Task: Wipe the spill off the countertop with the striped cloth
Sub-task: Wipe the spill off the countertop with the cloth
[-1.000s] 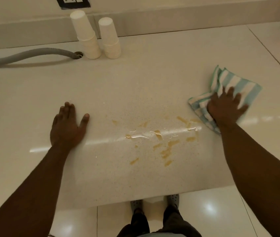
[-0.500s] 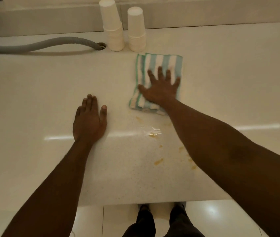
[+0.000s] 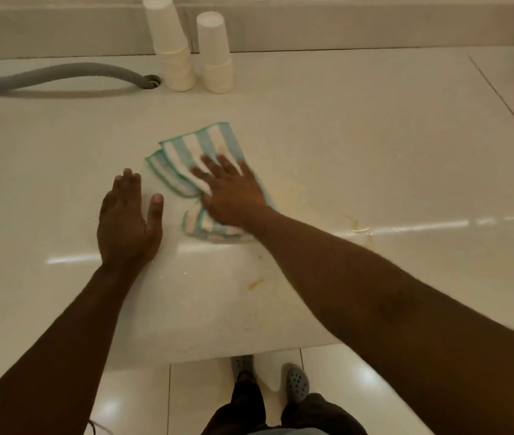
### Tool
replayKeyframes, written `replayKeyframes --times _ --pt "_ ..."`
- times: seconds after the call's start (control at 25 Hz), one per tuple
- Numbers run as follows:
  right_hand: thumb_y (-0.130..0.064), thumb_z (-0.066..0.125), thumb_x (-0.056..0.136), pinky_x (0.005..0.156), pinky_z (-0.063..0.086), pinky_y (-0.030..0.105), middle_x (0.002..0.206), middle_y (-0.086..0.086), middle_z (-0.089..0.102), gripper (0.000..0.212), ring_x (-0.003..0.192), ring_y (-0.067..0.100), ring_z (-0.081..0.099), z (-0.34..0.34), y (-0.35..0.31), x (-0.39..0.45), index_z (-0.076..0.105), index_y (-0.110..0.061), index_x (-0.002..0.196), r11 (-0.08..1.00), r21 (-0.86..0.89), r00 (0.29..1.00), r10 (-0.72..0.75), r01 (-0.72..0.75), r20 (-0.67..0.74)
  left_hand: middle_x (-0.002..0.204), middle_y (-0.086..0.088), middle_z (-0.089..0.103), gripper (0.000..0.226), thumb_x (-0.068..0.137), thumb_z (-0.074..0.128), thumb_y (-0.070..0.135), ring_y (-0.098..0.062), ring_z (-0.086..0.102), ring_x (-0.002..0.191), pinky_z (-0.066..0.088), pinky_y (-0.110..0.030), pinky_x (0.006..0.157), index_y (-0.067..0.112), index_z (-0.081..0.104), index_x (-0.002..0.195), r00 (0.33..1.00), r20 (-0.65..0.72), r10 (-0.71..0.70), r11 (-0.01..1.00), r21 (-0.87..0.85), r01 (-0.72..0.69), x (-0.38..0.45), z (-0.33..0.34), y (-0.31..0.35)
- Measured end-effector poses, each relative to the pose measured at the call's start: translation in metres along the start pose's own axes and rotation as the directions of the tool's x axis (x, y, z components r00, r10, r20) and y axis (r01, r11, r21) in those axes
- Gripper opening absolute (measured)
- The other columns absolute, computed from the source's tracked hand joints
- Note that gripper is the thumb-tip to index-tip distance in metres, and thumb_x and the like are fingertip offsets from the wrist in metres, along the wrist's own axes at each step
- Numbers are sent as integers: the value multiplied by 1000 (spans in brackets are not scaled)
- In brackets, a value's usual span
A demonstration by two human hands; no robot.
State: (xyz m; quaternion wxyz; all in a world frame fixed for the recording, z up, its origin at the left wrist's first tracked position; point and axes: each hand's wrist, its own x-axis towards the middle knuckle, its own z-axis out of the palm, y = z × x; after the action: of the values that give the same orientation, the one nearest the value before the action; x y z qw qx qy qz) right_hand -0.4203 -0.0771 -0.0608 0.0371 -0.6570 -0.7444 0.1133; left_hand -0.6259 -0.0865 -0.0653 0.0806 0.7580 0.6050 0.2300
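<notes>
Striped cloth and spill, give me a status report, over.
Right hand flat on striped cloth, pressing it to countertop. Left hand flat, empty. Spill streaks remain right of cloth. Nothing in the way.

Perhaps a pantry; countertop (image 3: 343, 136), paper cups (image 3: 174, 48).
</notes>
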Motion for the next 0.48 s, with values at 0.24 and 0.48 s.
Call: replayKeyframes --times 0.24,0.48 --pt "-38 38 95 120 8 46 163 -5 13 60 150 20 12 -32 147 -59 20 -34 151 969 30 966 246 -244 -75 162 -6 14 87 89 5 70 -17 9 150 7 -35 120 11 15 153 975 221 -26 993 122 -1 -39 7 26" --pt "-29 42 95 119 15 47 162 2 20 57 149 26 18 -51 267 -166 29 -28 150 898 81 882 441 -433 -167 163 -10 11 94 86 -4 73 -25 10 149 7 -44 119 9 11 153 958 254 -133 946 322 46 -72 10 29"
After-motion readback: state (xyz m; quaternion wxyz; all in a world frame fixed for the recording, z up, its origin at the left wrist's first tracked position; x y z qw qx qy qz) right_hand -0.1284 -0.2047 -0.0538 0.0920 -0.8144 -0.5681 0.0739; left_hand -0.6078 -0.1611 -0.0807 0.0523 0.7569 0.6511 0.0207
